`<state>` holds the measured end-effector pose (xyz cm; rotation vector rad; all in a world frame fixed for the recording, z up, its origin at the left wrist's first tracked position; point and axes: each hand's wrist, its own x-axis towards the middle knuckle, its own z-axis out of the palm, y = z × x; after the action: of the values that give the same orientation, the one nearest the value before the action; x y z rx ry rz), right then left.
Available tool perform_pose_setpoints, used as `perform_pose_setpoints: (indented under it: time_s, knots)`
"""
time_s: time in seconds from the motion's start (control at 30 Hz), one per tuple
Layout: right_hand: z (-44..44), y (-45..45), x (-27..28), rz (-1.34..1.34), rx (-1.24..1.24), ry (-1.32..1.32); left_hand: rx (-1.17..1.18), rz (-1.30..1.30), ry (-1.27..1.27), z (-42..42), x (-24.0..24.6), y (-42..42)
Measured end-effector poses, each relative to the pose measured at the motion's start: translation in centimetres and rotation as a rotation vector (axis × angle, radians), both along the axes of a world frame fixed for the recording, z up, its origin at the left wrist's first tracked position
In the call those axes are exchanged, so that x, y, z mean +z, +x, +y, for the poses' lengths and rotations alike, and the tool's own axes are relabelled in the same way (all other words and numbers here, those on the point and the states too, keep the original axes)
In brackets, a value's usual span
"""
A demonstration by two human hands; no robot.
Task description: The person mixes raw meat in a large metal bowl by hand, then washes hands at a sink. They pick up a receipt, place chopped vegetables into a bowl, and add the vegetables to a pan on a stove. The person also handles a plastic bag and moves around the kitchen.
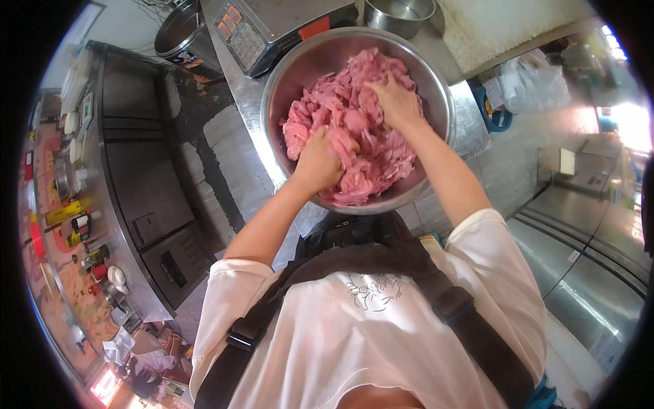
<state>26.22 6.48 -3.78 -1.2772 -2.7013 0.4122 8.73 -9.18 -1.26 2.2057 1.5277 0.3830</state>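
Observation:
A large stainless steel bowl [440,120] stands before me, holding a heap of sliced raw pink meat [365,128]. My left hand [321,159] is sunk into the near left part of the heap. Its fingers curl around a clump, and meat hides the fingertips. On the far right side of the heap, my right hand [397,102] presses into the slices with thumb and forefinger apart. The rest of its fingers are buried or turned from view, so its grip is unclear.
The bowl rests on a metal table [242,97]. Close behind it are a digital scale [250,38] and a small metal pot [399,15]. A cutting board [490,30] lies at the far right. Steel counters [143,153] stand left, steel cabinets [577,255] right.

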Motion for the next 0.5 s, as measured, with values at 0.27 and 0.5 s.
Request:
perform_pose_setpoints:
  time_s: [0.27, 0.5]
  knots:
    - [-0.7, 7.7, -0.2, 0.056, -0.142, -0.464, 0.309, 0.056, -0.003, -4.0, 2.1, 4.3]
    - [-12.4, 4.3, 3.7, -0.280, -0.018, -0.359, 0.260, 0.273, 0.179, 5.9, -6.1, 2.3]
